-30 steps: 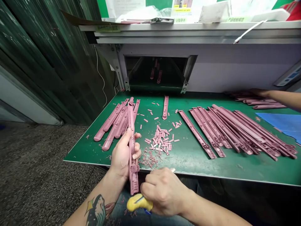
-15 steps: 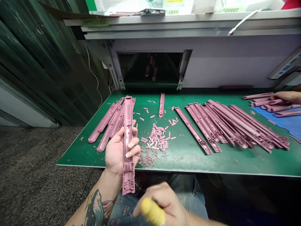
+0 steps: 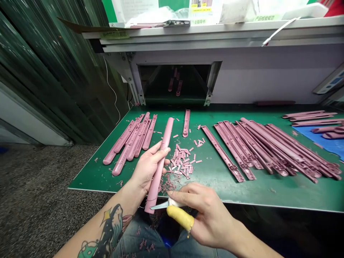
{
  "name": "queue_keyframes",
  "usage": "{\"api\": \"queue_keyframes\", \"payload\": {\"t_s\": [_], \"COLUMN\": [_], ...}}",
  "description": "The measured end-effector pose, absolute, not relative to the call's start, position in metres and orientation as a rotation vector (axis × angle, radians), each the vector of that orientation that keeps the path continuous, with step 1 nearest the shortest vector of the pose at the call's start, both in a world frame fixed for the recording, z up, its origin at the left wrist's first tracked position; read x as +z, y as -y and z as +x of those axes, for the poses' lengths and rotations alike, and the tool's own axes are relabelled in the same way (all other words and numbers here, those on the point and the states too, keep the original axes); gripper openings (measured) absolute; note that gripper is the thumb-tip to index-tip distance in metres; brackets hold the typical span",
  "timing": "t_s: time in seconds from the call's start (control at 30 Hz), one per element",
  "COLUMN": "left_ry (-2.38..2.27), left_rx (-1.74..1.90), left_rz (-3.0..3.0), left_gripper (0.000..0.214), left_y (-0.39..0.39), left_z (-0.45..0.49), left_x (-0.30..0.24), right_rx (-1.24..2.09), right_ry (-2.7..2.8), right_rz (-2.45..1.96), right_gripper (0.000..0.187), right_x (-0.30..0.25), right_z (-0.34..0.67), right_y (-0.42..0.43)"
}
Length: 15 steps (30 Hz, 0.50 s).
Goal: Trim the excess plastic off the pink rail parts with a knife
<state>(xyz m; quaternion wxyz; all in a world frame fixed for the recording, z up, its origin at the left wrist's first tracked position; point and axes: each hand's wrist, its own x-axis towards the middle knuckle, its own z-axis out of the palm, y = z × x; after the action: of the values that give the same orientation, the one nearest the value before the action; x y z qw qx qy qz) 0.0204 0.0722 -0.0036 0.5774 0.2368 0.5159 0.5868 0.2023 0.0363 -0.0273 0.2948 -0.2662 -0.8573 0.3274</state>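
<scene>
My left hand (image 3: 150, 163) is closed around a long pink plastic shell (image 3: 167, 134), its smooth rounded side facing up and its lower end over the table's front edge. In my right hand (image 3: 206, 211) is a small knife (image 3: 160, 205) with a pale blade and white grip. The blade lies against the shell's lower end. A yellow cover wraps my right thumb (image 3: 180, 218). Beyond my hands lies a heap of small pink offcuts (image 3: 182, 161), with thin shavings (image 3: 168, 184) nearer the edge.
Several pink shells (image 3: 129, 143) lie at the left of the green table (image 3: 215, 193). A larger row of them (image 3: 268, 147) covers the right, and more rest on a blue sheet (image 3: 314, 134). One shell (image 3: 186, 123) lies before a dark wall opening (image 3: 174, 80).
The held shell has turned over, from its ribbed inside to its smooth outside. My right hand has risen, bringing the blade to its lower end. Another person's hand has left the right side.
</scene>
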Motion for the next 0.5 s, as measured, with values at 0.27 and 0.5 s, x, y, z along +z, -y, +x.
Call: {"api": "queue_keyframes", "payload": {"t_s": [0.27,0.5], "left_ry": [-1.306,-1.241], "left_rx": [1.278,1.133], "left_rz": [0.661,0.996], "left_gripper": [0.054,0.037], "left_y": [-0.081,-0.122], "left_z": [0.035,0.133], "left_x": [-0.014,-0.041], "right_rx": [0.446,0.377], "right_ry": [2.197,2.198], "right_rz": [-0.833,-1.630], "right_gripper": [0.029,0.026], "right_x": [-0.041,0.006], "right_z": [0.217,0.214], "right_y": [-0.051,-0.218]}}
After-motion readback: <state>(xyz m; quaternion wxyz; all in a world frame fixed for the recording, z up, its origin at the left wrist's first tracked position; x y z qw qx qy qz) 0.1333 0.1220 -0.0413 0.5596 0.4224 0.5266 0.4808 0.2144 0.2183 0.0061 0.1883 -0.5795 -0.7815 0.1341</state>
